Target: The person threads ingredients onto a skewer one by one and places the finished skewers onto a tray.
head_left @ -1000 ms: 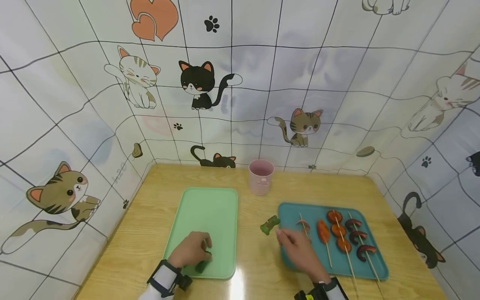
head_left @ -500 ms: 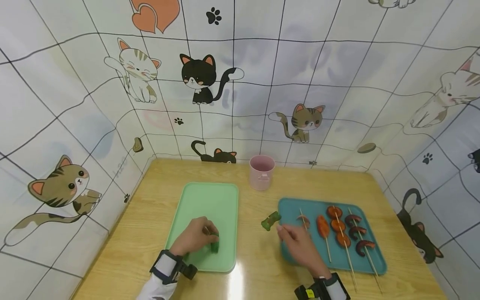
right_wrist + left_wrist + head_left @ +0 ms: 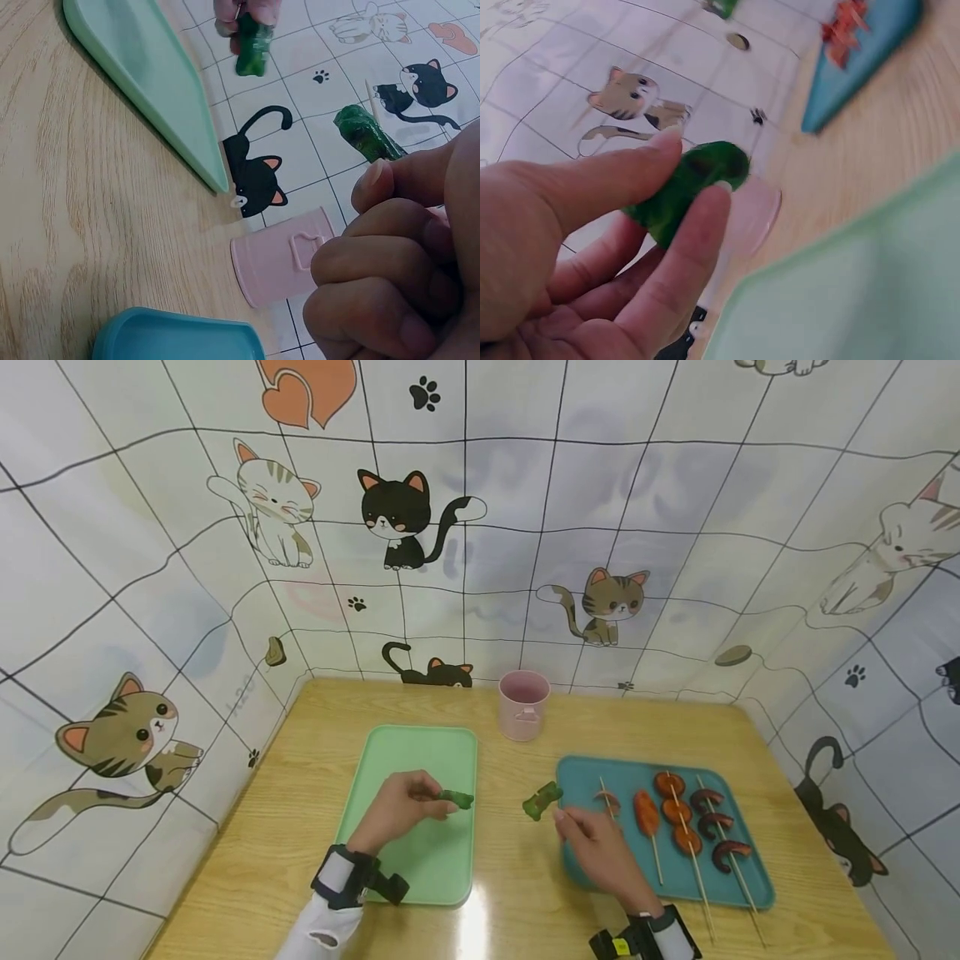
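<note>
My left hand [image 3: 397,810] pinches a piece of green pepper [image 3: 457,798] between thumb and fingers, above the right side of the light green tray [image 3: 423,747]. In the left wrist view this pepper piece [image 3: 705,169] shows glossy and rounded at its end. Beside the blue tray's left edge, my right hand [image 3: 600,856] grips a thin wooden skewer, mostly hidden by the fingers. A second green pepper piece [image 3: 542,801] is threaded on it, and the pale skewer tip [image 3: 373,97] sticks out past the pepper in the right wrist view. A gap separates the two pieces.
The blue tray [image 3: 573,770] at right carries several skewers: one with round reddish slices [image 3: 677,812], one with dark curled pieces [image 3: 714,825], one with an orange piece [image 3: 646,814]. A pink cup [image 3: 522,710] stands behind, near the patterned wall covering.
My left hand has lifted the green pepper piece from the light green tray and moved it up and right, toward the skewer. My right hand has stayed nearly still.
</note>
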Action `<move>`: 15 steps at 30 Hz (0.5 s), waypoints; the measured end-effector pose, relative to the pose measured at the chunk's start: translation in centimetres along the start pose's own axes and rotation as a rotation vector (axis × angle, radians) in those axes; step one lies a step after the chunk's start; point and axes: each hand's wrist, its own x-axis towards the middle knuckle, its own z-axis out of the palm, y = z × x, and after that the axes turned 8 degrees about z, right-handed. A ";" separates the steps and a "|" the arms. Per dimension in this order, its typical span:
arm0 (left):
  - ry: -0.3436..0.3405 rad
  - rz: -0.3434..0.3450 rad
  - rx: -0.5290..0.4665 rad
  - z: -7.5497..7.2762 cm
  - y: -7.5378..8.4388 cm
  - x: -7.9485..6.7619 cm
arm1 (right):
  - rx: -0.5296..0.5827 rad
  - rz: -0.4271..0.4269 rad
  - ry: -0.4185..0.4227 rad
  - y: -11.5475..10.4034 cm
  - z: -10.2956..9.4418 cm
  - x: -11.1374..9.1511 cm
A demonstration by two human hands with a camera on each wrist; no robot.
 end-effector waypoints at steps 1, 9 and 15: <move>0.000 -0.006 -0.041 0.0 0.1 0.0 | 0.000 0.000 -0.001 0.0 0.0 0.0; 0.005 0.019 -0.321 0.0 0.4 0.5 | 0.004 0.008 0.001 -0.4 -0.1 0.0; 0.039 0.048 -0.433 0.1 1.0 0.8 | 0.014 -0.006 -0.002 -1.0 -0.3 -0.3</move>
